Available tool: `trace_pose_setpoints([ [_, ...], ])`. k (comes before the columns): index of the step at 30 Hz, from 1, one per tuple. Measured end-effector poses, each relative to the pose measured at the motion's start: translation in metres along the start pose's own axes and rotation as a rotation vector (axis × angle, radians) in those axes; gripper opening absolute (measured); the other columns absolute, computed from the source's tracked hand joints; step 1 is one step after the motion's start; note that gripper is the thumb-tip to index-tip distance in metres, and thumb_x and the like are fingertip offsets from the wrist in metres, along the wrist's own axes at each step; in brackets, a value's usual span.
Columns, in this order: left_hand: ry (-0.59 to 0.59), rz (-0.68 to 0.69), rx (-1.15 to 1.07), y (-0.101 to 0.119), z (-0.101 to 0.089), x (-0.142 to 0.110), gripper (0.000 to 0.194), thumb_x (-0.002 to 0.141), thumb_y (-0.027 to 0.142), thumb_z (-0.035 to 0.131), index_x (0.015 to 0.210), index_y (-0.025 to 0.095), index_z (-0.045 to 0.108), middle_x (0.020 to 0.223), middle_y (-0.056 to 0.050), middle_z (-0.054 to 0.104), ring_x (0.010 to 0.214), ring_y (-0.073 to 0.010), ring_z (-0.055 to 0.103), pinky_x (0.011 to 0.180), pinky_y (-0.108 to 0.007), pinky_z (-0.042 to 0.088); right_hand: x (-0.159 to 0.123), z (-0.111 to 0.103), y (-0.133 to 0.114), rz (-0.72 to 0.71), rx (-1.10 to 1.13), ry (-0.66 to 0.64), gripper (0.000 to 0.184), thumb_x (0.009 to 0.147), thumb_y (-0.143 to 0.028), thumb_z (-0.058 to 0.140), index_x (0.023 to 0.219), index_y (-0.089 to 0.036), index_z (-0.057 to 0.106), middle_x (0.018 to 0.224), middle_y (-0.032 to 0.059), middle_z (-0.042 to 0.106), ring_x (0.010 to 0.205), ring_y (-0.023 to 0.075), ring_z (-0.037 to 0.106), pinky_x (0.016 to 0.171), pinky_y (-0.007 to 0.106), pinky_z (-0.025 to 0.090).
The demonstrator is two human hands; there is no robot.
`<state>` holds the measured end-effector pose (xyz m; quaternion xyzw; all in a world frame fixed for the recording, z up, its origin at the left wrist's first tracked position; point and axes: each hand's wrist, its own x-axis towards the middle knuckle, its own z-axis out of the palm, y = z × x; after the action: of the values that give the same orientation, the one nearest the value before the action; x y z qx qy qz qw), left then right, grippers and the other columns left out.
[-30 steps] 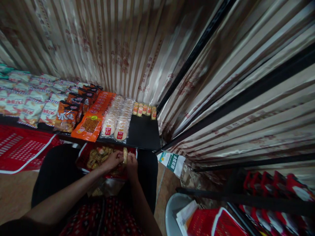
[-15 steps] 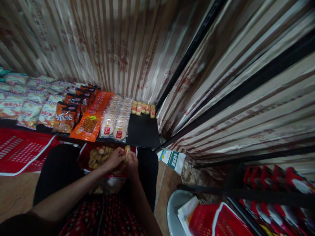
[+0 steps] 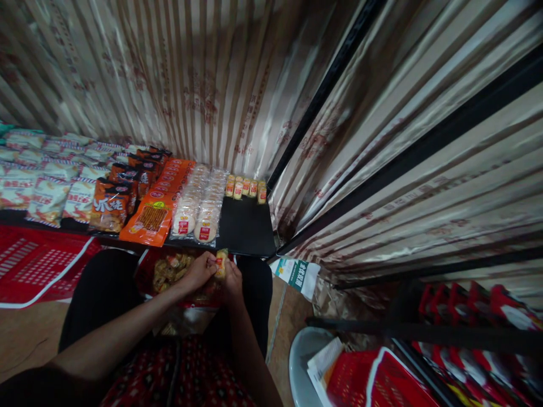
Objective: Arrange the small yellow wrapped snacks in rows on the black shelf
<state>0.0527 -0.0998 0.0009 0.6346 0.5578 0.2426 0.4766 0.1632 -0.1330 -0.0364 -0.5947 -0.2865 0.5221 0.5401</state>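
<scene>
Snack packet [image 3: 221,263] is grasped in the grip of the left hand [image 3: 202,270] and the right hand [image 3: 233,280], over the red basket [image 3: 144,276] near the shelf [image 3: 246,224], and should be pinched lightly along its sides so that it is not crushed.

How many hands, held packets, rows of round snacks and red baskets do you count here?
Hands: 2
Held yellow packet: 1
Rows of round snacks: 2
Red baskets: 3
Total: 8

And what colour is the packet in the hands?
The packet is yellow with red, shown in head view.
</scene>
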Motion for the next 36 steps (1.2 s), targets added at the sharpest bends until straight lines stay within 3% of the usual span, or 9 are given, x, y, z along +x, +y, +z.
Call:
trace_pose_setpoints([
  [3, 0.024, 0.026, 0.049, 0.007, -0.001, 0.0, 0.008, 0.071, 0.022, 0.054, 0.077, 0.019, 0.05, 0.072, 0.002, 0.058, 0.069, -0.0126, 0.055, 0.067, -0.024, 0.042, 0.0, -0.006, -0.014, 0.094, 0.111, -0.005, 0.047, 0.067, -0.06, 0.056, 0.084, -0.017, 0.061, 0.07, 0.0043, 0.066, 0.061, 0.0169, 0.061, 0.058, 0.027, 0.047],
  [8, 0.096, 0.089, 0.114, 0.014, -0.001, -0.001, 0.01, 0.07, 0.022, 0.055, 0.077, 0.019, 0.048, 0.075, 0.001, 0.055, 0.07, -0.0138, 0.053, 0.07, -0.027, 0.044, -0.002, -0.017, -0.036, 0.126, 0.115, -0.12, 0.045, 0.061, -0.058, 0.064, 0.075, -0.015, 0.062, 0.063, 0.002, 0.065, 0.056, 0.0143, 0.058, 0.055, 0.025, 0.043],
  [11, 0.128, 0.099, 0.101, 0.017, 0.0, -0.001, 0.034, 0.068, 0.021, 0.058, 0.101, 0.016, 0.052, 0.092, -0.004, 0.057, 0.08, -0.0165, 0.056, 0.078, -0.032, 0.046, -0.001, -0.026, -0.046, 0.126, 0.092, -0.198, 0.043, 0.062, -0.056, 0.067, 0.069, -0.014, 0.062, 0.059, 0.0007, 0.063, 0.051, 0.0116, 0.054, 0.053, 0.023, 0.04],
  [13, 0.096, 0.139, 0.093, 0.019, 0.0, -0.002, 0.055, 0.067, 0.018, 0.057, 0.122, 0.017, 0.045, 0.107, -0.009, 0.056, 0.092, -0.0189, 0.056, 0.086, -0.035, 0.045, 0.0, -0.032, -0.051, 0.124, 0.045, -0.257, 0.043, 0.063, -0.056, 0.066, 0.067, -0.013, 0.063, 0.057, 0.0005, 0.062, 0.049, 0.0107, 0.053, 0.051, 0.022, 0.038],
  [15, 0.026, 0.213, 0.1, 0.021, -0.001, -0.001, 0.064, 0.068, 0.015, 0.053, 0.131, 0.02, 0.04, 0.12, -0.01, 0.053, 0.106, -0.0201, 0.053, 0.094, -0.037, 0.042, 0.003, -0.037, -0.056, 0.136, -0.003, -0.31, 0.044, 0.063, -0.057, 0.066, 0.066, -0.013, 0.065, 0.056, 0.0006, 0.062, 0.048, 0.0104, 0.053, 0.049, 0.021, 0.037],
  [20, -0.075, 0.261, 0.097, 0.02, -0.001, 0.004, 0.052, 0.068, 0.012, 0.052, 0.119, 0.021, 0.054, 0.12, -0.008, 0.056, 0.113, -0.0198, 0.05, 0.102, -0.037, 0.037, 0.01, -0.045, -0.061, 0.189, -0.043, -0.352, 0.046, 0.061, -0.058, 0.068, 0.066, -0.012, 0.067, 0.054, 0.0011, 0.062, 0.048, 0.0119, 0.055, 0.049, 0.022, 0.041],
  [26, -0.045, 0.184, 0.036, 0.014, 0.008, 0.011, 0.045, 0.068, 0.014, 0.053, 0.113, 0.017, 0.056, 0.112, -0.008, 0.061, 0.099, -0.0184, 0.057, 0.09, -0.032, 0.044, 0.016, -0.049, -0.065, 0.214, -0.03, -0.33, 0.05, 0.061, -0.059, 0.068, 0.073, -0.011, 0.069, 0.059, 0.0022, 0.064, 0.049, 0.0121, 0.056, 0.048, 0.023, 0.047],
  [36, 0.029, 0.037, -0.062, 0.019, 0.012, 0.014, 0.023, 0.071, 0.021, 0.053, 0.094, 0.016, 0.053, 0.077, 0.0, 0.061, 0.069, -0.0133, 0.058, 0.068, -0.027, 0.047, 0.022, -0.053, -0.084, 0.245, 0.023, -0.223, 0.048, 0.079, -0.056, 0.055, 0.093, -0.011, 0.063, 0.079, 0.0087, 0.069, 0.061, 0.0157, 0.067, 0.052, 0.027, 0.056],
])
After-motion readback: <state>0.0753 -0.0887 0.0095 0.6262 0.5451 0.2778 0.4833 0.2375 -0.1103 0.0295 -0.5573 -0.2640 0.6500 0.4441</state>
